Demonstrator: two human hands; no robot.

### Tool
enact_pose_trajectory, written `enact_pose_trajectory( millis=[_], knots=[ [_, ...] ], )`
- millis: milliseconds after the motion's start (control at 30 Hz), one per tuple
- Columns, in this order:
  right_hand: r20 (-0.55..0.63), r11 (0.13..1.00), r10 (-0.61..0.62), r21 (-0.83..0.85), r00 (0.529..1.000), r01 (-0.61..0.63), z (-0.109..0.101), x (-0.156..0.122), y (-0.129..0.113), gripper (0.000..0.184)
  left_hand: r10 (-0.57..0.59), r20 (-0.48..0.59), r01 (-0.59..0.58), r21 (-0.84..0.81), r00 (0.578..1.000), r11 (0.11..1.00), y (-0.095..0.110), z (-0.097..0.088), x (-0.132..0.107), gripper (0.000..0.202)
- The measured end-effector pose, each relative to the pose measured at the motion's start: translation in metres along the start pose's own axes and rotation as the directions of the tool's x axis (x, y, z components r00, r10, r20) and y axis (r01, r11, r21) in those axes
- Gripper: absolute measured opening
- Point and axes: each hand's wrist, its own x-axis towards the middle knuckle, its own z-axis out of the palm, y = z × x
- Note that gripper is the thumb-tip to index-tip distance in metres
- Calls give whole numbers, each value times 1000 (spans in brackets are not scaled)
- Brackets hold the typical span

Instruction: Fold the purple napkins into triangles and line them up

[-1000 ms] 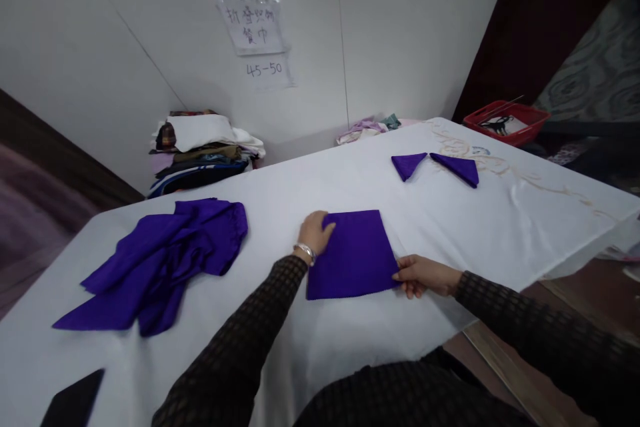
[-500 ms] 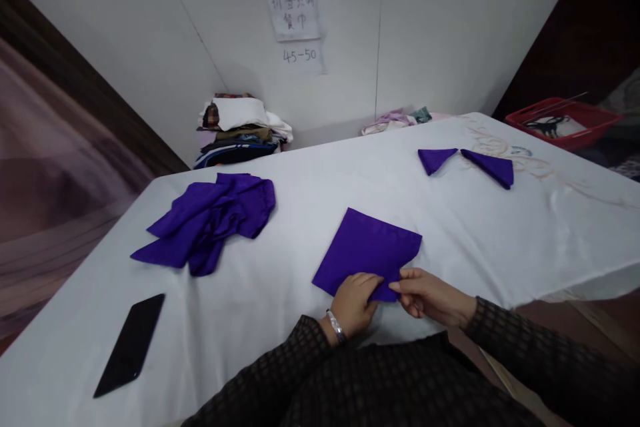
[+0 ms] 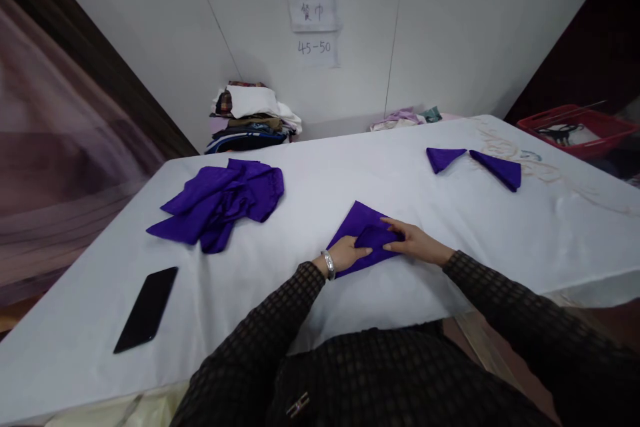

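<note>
A purple cloth napkin (image 3: 356, 215) lies on the white-covered table before me, with one flap turned up over its middle. My left hand (image 3: 347, 254), with a silver bracelet at the wrist, grips the flap's left side between thumb and fingers. On the other side, my right hand (image 3: 419, 243) has its thumb and forefinger on the folded edge; its other fingers are partly hidden. Two small folded purple napkins, one (image 3: 444, 159) beside the other (image 3: 497, 169), stand farther back on the right. A crumpled heap of purple napkins (image 3: 227, 203) rests to the left.
A black phone (image 3: 147, 310) lies at the table's left front. Behind the table are a stack of folded clothes (image 3: 253, 117) and a few pale cloths (image 3: 400, 120). A red basket (image 3: 583, 137) stands beyond the right edge. Handwritten paper (image 3: 314, 7) hangs on the wall.
The napkin's near corner has been turned up and away from me over its middle. Both hands have moved farther from my body with it. The view has shifted slightly.
</note>
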Motion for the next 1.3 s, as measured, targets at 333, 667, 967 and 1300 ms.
enact_pose_trajectory(
  millis=[333,667,967,1300],
  knots=[
    [-8,945,265,202,964,-258,-7,66,16,16,-151,-114,114,-279,982,953,-3,-39,15,48],
    [-70,974,161,-150,984,-170,-10,91,22,17,-43,-449,204,317,893,926,-21,-41,-26,47],
    [-53,845,89,-525,995,-103,-11,103,9,25,81,-577,169,367,813,915,-37,-25,-46,44],
    [-102,761,45,-642,994,-100,-5,104,13,29,131,-660,134,336,740,932,-57,-19,-60,43]
  ],
)
